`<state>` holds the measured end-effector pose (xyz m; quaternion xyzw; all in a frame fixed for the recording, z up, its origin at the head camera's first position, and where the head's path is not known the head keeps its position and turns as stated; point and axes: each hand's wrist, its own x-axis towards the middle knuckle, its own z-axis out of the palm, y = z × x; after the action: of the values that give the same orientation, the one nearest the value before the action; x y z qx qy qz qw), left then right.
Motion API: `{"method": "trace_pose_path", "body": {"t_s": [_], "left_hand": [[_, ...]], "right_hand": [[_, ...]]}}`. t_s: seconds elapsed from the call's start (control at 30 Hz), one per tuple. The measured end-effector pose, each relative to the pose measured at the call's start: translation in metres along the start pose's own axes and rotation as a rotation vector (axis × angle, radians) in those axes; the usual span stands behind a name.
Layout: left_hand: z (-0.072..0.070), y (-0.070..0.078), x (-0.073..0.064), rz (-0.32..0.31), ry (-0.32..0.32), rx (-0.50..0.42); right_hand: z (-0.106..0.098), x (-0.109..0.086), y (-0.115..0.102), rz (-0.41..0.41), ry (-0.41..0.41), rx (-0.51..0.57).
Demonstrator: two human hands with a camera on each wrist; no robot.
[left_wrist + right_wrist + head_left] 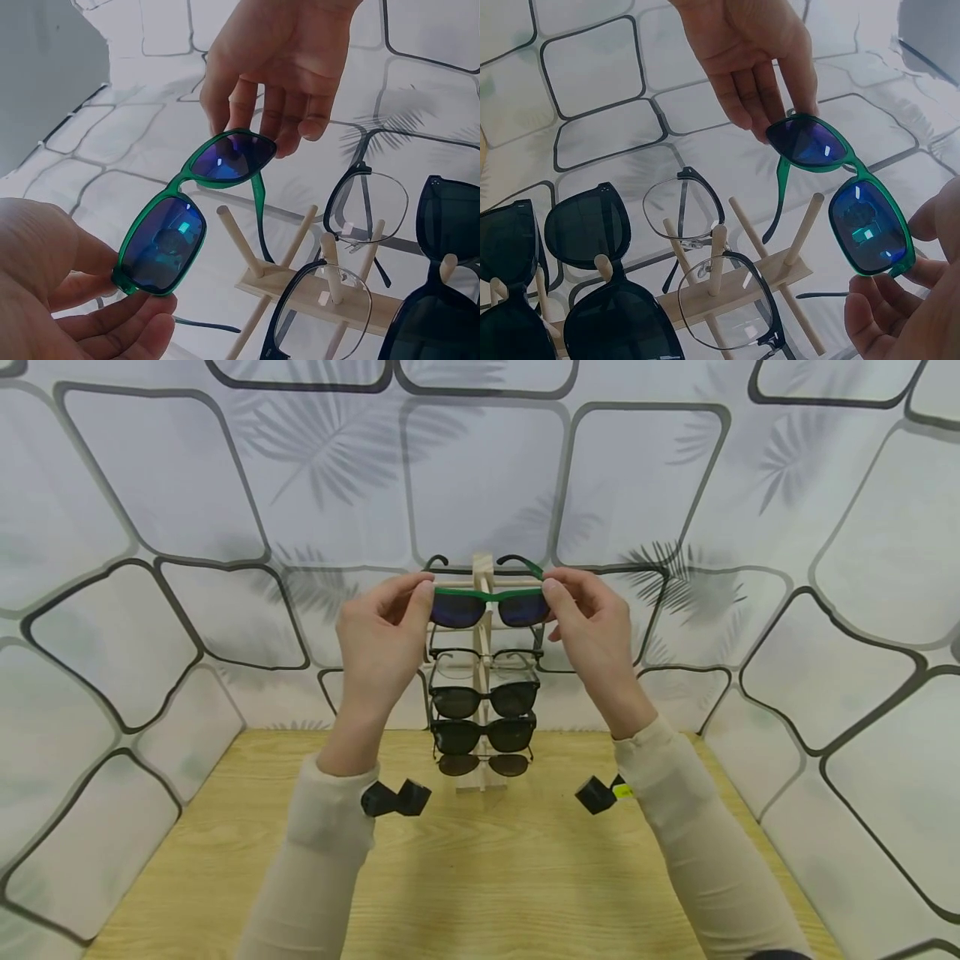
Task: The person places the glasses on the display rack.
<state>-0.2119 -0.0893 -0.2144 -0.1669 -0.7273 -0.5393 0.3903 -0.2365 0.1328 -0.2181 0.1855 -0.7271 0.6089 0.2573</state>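
Observation:
Both hands hold green-framed sunglasses (491, 597) with mirrored blue-purple lenses at the top of a wooden eyewear stand (481, 639). My left hand (384, 639) pinches the left outer corner between thumb and fingers, and my right hand (595, 639) pinches the right one. The temples are unfolded and point away toward the wall. In the left wrist view the green sunglasses (163, 244) are in front of the stand's end pegs (240, 232), apart from them. In the right wrist view, the right fingers (885, 300) grip beside the hinge.
Below on the stand hang clear half-rim glasses (453, 653), black sunglasses (455, 702), another dark pair (456, 737) and thin-framed sunglasses (458, 765). The stand is on a wood-grain table (465, 877). Patterned panels (480, 485) enclose the back and sides.

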Motion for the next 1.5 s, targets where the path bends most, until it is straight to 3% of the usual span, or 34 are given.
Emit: {"method": "trace_pose_path", "body": {"t_s": [0.83,1.5], "left_hand": [[0.003,-0.011,0.007,-0.07,-0.038,0.013],[0.007,-0.022,0.008,-0.083,-0.037,0.005]], "right_hand": [[0.007,0.009,0.011,0.034,0.014,-0.006],[0.009,0.012,0.021,0.056,0.012,-0.017]]}}
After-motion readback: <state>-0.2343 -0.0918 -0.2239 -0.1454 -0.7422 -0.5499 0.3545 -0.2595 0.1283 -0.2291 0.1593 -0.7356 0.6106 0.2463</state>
